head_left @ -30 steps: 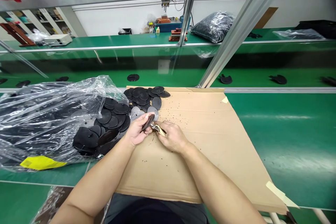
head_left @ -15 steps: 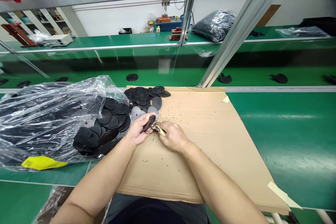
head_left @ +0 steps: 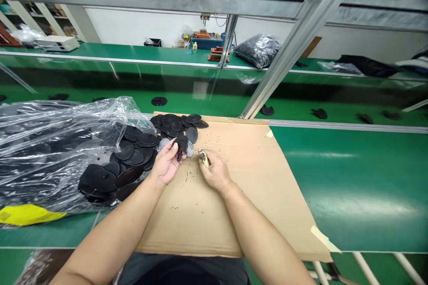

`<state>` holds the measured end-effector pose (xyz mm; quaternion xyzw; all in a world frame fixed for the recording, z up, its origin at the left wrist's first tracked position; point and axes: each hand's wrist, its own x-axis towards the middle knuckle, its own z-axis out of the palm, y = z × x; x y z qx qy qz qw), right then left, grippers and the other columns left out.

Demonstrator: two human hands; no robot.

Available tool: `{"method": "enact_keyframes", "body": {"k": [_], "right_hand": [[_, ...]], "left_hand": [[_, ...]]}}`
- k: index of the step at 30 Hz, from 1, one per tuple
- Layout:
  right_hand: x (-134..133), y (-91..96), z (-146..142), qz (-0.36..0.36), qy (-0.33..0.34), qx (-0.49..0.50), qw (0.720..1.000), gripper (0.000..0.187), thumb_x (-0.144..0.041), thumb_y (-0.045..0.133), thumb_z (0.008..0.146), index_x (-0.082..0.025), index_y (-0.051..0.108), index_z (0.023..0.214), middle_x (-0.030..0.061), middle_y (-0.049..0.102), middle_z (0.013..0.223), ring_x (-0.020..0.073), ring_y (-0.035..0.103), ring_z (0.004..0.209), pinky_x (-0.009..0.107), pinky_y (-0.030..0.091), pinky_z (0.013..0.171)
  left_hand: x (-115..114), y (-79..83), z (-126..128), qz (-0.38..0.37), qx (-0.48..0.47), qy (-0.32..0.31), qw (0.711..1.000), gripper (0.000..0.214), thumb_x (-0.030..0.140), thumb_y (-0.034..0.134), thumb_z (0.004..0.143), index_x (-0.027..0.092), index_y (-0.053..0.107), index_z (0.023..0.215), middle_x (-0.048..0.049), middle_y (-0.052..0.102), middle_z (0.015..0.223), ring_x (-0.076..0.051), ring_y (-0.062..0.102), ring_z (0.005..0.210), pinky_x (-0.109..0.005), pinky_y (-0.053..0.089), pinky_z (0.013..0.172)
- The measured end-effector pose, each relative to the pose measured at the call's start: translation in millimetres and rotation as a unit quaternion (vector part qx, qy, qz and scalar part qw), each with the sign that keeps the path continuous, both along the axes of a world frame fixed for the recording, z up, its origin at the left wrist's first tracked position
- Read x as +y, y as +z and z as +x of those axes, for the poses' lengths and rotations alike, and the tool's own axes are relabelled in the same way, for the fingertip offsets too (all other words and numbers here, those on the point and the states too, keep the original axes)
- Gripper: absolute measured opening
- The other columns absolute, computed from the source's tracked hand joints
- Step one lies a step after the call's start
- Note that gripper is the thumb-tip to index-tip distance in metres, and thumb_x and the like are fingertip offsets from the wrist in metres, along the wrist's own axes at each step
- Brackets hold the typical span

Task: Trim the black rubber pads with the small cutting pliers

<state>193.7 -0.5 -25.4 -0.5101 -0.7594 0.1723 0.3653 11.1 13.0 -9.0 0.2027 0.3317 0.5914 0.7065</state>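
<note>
A black plastic disc (head_left: 181, 144) is pinched in my left hand (head_left: 164, 165), tilted over the cardboard sheet (head_left: 261, 200); whether it is more than one piece I cannot tell. My right hand (head_left: 217, 173) is closed around a pair of nippers (head_left: 204, 157) with cream handles. Their metal jaws point toward the disc, and a gap separates them. Beside and beyond my left hand lies a heap of black discs (head_left: 135, 156), with more stacked discs (head_left: 172, 124) at the cardboard's far left corner. Tiny black scraps (head_left: 190, 173) are scattered beneath my hands.
A clear plastic bag (head_left: 50, 142) full of black parts fills the left side, with a yellow label (head_left: 30, 214) on it. Beyond the cardboard, black pieces (head_left: 159, 101) lie spaced along a green belt (head_left: 214, 107). A slanted metal post (head_left: 287, 49) rises at the far edge.
My left hand has drawn the disc away from the nippers' jaws and turned it. The nippers stay in my right hand, now apart from it. The whole view has shifted somewhat.
</note>
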Motion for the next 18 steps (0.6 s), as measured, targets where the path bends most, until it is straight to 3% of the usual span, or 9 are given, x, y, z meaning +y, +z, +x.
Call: {"method": "enact_keyframes", "body": {"k": [4,7,10,13,18], "right_hand": [[13,1.9,0,-0.008,-0.089,0.002,0.996,0.027,-0.027,0.053,0.081,-0.017,0.06,0.106,0.0099,0.065,0.1,0.0234,0.058,0.093,0.036,0.047,0.085],[26,13.6,-13,-0.067,-0.099,-0.063,0.991,0.02,-0.03,0.054,0.082,-0.02,0.062,0.098,0.0075,0.065,0.094,0.0218,0.058,0.087,0.033,0.046,0.079],[37,23.0,-33,-0.114,-0.108,-0.105,0.982,0.015,-0.032,0.058,0.081,-0.021,0.062,0.09,0.0063,0.064,0.088,0.0201,0.058,0.082,0.03,0.045,0.074],[44,22.2,-47,-0.151,-0.121,-0.061,0.979,0.014,-0.032,0.067,0.073,-0.021,0.063,0.081,0.0054,0.063,0.079,0.0207,0.058,0.078,0.031,0.044,0.071],[48,6.9,-45,-0.162,-0.108,0.036,0.98,0.014,-0.028,0.067,0.067,-0.023,0.063,0.079,-0.0009,0.06,0.066,0.0174,0.054,0.064,0.028,0.042,0.063]], "left_hand": [[3,-0.5,-5,0.03,-0.02,0.04,0.999,0.037,0.022,0.081,0.064,0.017,0.062,0.096,0.0012,0.062,0.079,-0.006,0.054,0.061,-0.017,0.043,0.054],[3,0.5,-6,0.035,-0.026,0.052,0.998,0.037,0.02,0.082,0.062,0.018,0.058,0.09,0.0052,0.056,0.069,-0.004,0.048,0.053,-0.016,0.037,0.048],[2,0.2,-6,0.031,-0.026,0.043,0.998,0.04,0.019,0.082,0.061,0.018,0.056,0.092,0.0033,0.059,0.071,-0.007,0.055,0.06,-0.021,0.045,0.057],[2,-1.0,-5,0.023,-0.029,0.024,0.999,0.041,0.017,0.081,0.058,0.016,0.057,0.091,-0.0002,0.062,0.075,-0.011,0.059,0.065,-0.026,0.049,0.063],[4,-3.4,-4,0.02,-0.023,0.022,0.999,0.035,0.022,0.081,0.059,0.015,0.057,0.083,0.0015,0.059,0.068,-0.009,0.055,0.057,-0.024,0.045,0.056]]}}
